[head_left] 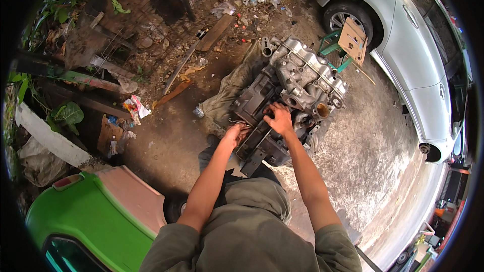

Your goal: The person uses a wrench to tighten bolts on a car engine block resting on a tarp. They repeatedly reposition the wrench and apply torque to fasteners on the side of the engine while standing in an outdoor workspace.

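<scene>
A greasy car engine [259, 95] stands in front of me, its dark block side toward me and its silvery cover [305, 53] on the far side. My left hand [238, 133] is at the near left edge of the block, fingers curled together beside a thin dark metal piece; what they pinch is too small to make out. My right hand [279, 118] reaches over the middle of the block, below a round flanged port. Its fingers are bent down among the parts, with the tips partly hidden, and whatever they grip does not show.
A crumpled drab cloth [227, 95] lies left of the engine. Beyond it are a wooden plank [216, 32] and scattered litter. A green stool [330, 45] with a brown board [353, 41] stands by a silver car [413, 55]. A green car body [96, 211] is at lower left.
</scene>
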The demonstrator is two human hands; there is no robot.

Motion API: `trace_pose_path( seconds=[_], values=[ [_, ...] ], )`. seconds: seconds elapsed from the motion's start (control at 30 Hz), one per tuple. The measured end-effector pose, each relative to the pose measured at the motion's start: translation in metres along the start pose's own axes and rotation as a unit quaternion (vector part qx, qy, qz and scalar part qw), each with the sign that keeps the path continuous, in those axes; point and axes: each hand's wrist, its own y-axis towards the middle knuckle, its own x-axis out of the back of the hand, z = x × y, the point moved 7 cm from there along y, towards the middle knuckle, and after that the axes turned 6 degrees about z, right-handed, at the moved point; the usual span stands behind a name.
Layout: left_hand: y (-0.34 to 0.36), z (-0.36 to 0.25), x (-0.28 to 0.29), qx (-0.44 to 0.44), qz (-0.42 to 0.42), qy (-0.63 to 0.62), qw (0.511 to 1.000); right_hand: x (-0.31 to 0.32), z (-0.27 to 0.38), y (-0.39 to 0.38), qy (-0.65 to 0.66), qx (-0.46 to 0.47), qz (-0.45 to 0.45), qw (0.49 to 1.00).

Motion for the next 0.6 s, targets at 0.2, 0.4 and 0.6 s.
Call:
trace_pose_path(
  seconds=[0.2,0.4,0.6],
  values=[
    [-0.050,0.018,0.003,0.000,0.041,0.059,0.997,0.001,0.002,0.000,-0.015,0.013,-0.020,1.000],
    [-0.062,0.001,-0.006,-0.137,0.073,0.305,0.939,-0.001,-0.001,0.001,-0.008,-0.002,-0.005,1.000],
    [-0.045,0.009,0.006,-0.198,0.073,0.311,0.927,0.000,0.001,-0.001,-0.001,-0.002,-0.005,1.000]
  ],
)
